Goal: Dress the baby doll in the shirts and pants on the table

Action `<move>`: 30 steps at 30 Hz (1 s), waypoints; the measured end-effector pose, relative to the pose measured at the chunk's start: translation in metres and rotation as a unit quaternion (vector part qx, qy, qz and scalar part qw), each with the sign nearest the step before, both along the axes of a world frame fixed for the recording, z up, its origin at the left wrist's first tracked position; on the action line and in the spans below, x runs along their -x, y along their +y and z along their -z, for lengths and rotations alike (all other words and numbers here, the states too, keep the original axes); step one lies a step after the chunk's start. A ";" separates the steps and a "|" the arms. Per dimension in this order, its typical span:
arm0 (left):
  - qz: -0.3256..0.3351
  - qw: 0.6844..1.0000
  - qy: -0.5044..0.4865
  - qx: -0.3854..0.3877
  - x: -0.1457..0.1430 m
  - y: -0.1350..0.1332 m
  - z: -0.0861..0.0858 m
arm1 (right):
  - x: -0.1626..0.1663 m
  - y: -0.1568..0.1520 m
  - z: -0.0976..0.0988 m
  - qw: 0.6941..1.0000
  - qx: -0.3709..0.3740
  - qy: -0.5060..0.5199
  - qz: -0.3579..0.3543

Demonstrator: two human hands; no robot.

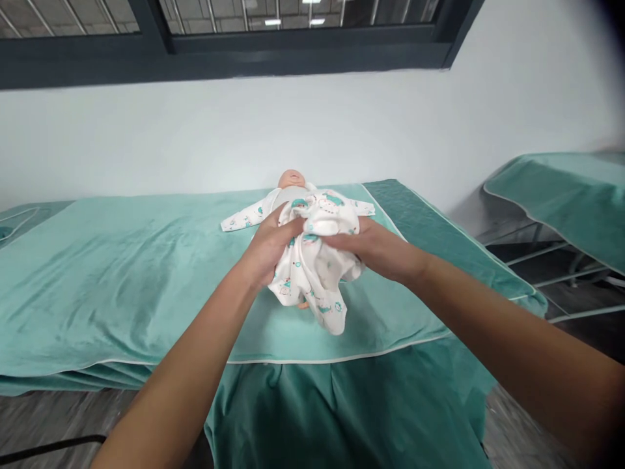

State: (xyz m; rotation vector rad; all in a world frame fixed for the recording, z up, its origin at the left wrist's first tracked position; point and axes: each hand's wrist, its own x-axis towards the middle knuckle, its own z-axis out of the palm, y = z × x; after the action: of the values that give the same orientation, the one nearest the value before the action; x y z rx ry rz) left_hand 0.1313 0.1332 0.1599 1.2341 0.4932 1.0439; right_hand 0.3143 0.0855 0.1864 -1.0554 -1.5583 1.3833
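A baby doll point(291, 177) lies on its back on the green-covered bed point(127, 273), its head near the wall. White printed sleeves point(244, 217) stretch out to both sides of it. Above its body, a bunched white baby garment point(317, 280) with a green print is held between my two hands. My left hand point(273, 242) grips its left side with the thumb on top. On the opposite side, my right hand point(375, 246) pinches the cloth. One tube-shaped end of the garment hangs toward me. The cloth hides most of the doll's lower body; a small skin-coloured bit shows beneath it.
Behind the bed is a white wall point(195, 137) with a dark-framed barred window point(303, 49) above. A second green-covered bed point(566, 195) on a metal frame stands at the right. A black cable point(53, 447) crosses the lower left over the dark floor.
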 end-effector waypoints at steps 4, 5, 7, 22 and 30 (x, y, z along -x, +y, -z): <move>0.109 0.991 0.082 -0.004 0.009 -0.004 0.000 | 0.003 0.008 0.004 0.990 -0.017 0.098 0.100; 0.132 0.985 0.112 -0.014 0.013 -0.004 -0.001 | 0.003 0.010 0.006 0.987 -0.012 0.112 0.112; 0.162 0.970 0.179 -0.033 0.020 -0.004 -0.002 | 0.003 0.013 0.010 0.982 -0.001 0.137 0.127; 0.102 0.984 -0.034 0.138 0.012 0.006 0.028 | 0.005 0.015 0.023 0.989 0.056 0.130 0.049; 0.073 0.987 -0.012 0.140 0.013 0.005 0.030 | 0.006 0.019 0.035 0.974 0.082 0.201 0.065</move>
State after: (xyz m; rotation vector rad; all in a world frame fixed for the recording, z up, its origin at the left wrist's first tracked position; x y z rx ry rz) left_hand 0.1185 0.1384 0.1296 0.9923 0.5040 0.8330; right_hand 0.3082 0.1042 0.1517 -0.8848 -1.0785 1.5410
